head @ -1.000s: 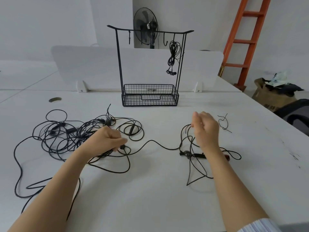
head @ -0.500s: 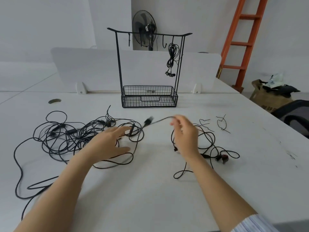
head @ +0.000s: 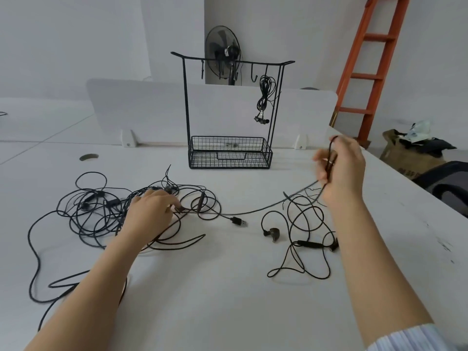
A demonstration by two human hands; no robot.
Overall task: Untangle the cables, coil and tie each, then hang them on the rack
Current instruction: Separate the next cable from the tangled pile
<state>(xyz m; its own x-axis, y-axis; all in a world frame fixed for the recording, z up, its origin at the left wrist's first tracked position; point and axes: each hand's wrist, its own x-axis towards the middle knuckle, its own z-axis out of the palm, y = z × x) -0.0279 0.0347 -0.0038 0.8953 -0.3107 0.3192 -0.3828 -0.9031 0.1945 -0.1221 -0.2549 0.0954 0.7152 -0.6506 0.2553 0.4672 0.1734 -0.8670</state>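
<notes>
Head view: a black cable (head: pixel 266 207) is gripped in the curled fingers of the right hand (head: pixel 340 171), which is raised above the table (head: pixel 228 300) to the right of the rack (head: pixel 229 158). The strand is drawn out in a long line from there down to the tangle (head: pixel 101 211) at the left. The left hand (head: pixel 149 214) is laid on that tangle with its fingertips on the strands; whether one is pinched beneath them cannot be told. Half a second ago the right hand was held near the middle, with the USB plug (head: pixel 239 221) lifted beside it. The plug is now lying on the table and the hand has been carried up and to the right, so more length has been pulled free. Untangling is judged to be under way, with coiling and tying not yet begun for this cable. One coiled set (head: pixel 264 97) is already hung on a hook, and loose earphones (head: pixel 272 233) are spread near the right forearm.
</notes>
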